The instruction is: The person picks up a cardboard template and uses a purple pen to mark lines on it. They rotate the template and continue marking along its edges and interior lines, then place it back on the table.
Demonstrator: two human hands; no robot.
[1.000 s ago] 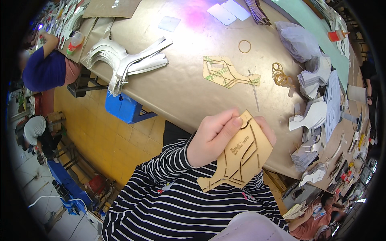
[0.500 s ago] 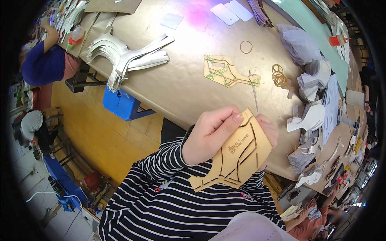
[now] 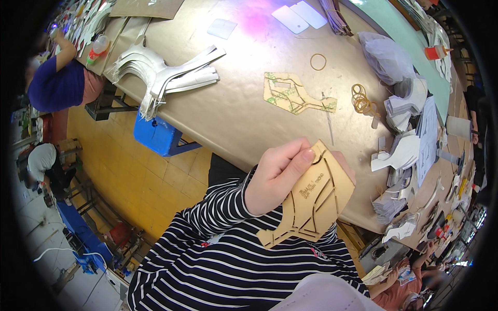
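A tan, flat pattern template with dark slots and small lettering is tilted in front of my striped top. My left hand is closed on its upper left edge, thumb on the front face. Behind its upper right edge shows a small part of my right hand; the template hides its fingers. On the table beyond lies a second template, similar in shape, with green marks. A thin pointed tool lies against its narrow end.
The brown-covered table holds a stack of white cut pieces, rubber bands and pale cards. Further white pieces pile up at right. A blue stool stands below the table's left edge. Other people work at both sides.
My left hand and the template have shifted slightly right, and the template is turned a little. Less of my right hand shows behind it now.
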